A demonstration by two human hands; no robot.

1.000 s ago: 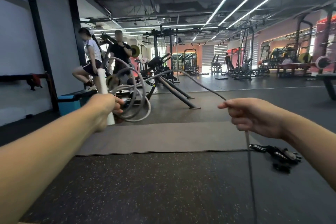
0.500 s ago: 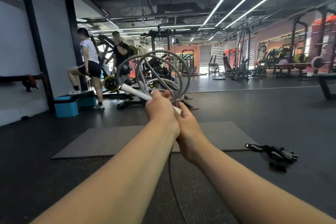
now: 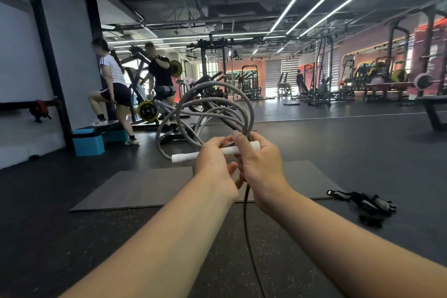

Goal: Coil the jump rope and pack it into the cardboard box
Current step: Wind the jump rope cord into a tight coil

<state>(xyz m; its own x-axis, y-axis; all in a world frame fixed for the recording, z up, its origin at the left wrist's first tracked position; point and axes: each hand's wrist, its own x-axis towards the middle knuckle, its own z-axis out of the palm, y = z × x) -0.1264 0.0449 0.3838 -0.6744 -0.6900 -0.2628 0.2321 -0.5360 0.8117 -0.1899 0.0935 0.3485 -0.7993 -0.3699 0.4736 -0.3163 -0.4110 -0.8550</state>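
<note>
Several grey loops of the jump rope [image 3: 250,113] stand up above both hands at the centre of the view. A white handle [image 3: 183,157] lies crosswise, sticking out to the left. My left hand [image 3: 214,167] grips the handle and loops from the left. My right hand [image 3: 262,164] closes on the handle's right end and the loop bundle. One dark strand [image 3: 245,220] hangs down between my forearms toward the floor. The cardboard box is not in view.
A grey exercise mat [image 3: 150,187] lies on the dark rubber floor ahead. Black gloves and a strap [image 3: 367,203] lie on the floor to the right. Two people stand at a plate-loaded machine [image 3: 147,110] by blue step blocks [image 3: 88,141] at left. Racks line the far right.
My hands, apart a second ago with the rope stretched between them, have come together. The loops now stand above both hands and the handle has turned nearly level.
</note>
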